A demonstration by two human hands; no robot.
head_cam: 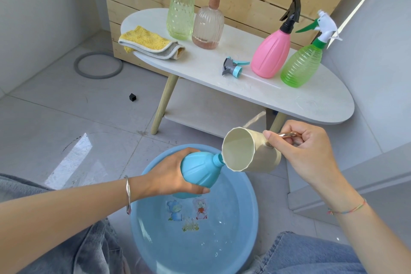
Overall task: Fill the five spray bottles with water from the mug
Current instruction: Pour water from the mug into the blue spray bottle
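From my head camera, looking down: my left hand (171, 173) is wrapped around the body of the blue spray bottle (200, 172), fingers curled tight on it, holding it tilted over the blue basin (136, 222) with its open neck pointing right. My right hand (311, 153) pinches the copper handle (289, 134) of the cream mug (255, 155), thumb pressed against the mug's wall. The mug is tipped on its side, its rim touching the bottle's neck. Beyond, on the white table (311, 100), the blue bottle's loose spray head (232, 68) lies on its side near the pink bottle (272, 53). A short green bottle (301, 66) stands just beside the pink one. A tall green bottle (180, 9) and a ribbed clear bottle (208, 26) stand farther back, next to a folded yellow cloth (149, 43).
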